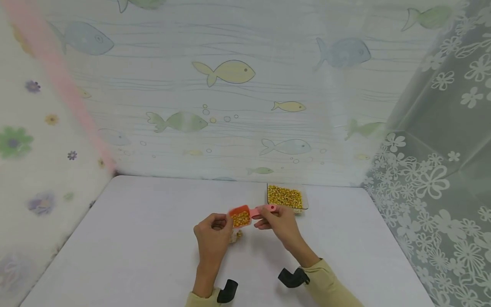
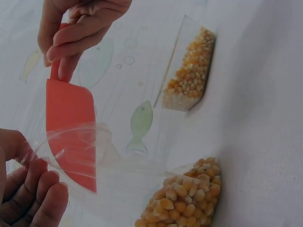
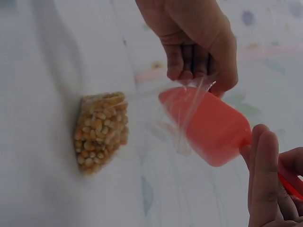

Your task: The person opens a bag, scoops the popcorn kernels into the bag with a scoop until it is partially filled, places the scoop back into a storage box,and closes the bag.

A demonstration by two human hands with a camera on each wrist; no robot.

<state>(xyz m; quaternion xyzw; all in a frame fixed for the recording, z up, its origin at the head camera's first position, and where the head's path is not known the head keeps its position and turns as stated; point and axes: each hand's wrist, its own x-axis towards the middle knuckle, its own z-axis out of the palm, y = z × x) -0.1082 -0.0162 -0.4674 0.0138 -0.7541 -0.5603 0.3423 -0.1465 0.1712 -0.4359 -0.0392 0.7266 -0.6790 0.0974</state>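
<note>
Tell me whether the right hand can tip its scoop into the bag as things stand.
Probably yes: the left hand holds the clear bag open, and the scoop in the right hand sits at its mouth.

Scoop (image 1: 245,214): red-orange plastic, smooth, slight sheen, opaque. Bag (image 2: 118,175): thin clear plastic film, glossy, creased near the mouth where the left hand (image 1: 212,236) pinches it. Corn kernels (image 3: 100,131): dry, hard-looking, matt yellow with a faint shine. Tray (image 1: 287,196): clear rigid plastic. Tabletop (image 1: 134,238): pale matt cover, cloth-like, smooth. Backdrop (image 1: 230,106): printed sheet with fish pattern, matt. Right side curtain (image 1: 433,170): sheer lace fabric with a floral pattern.
</note>
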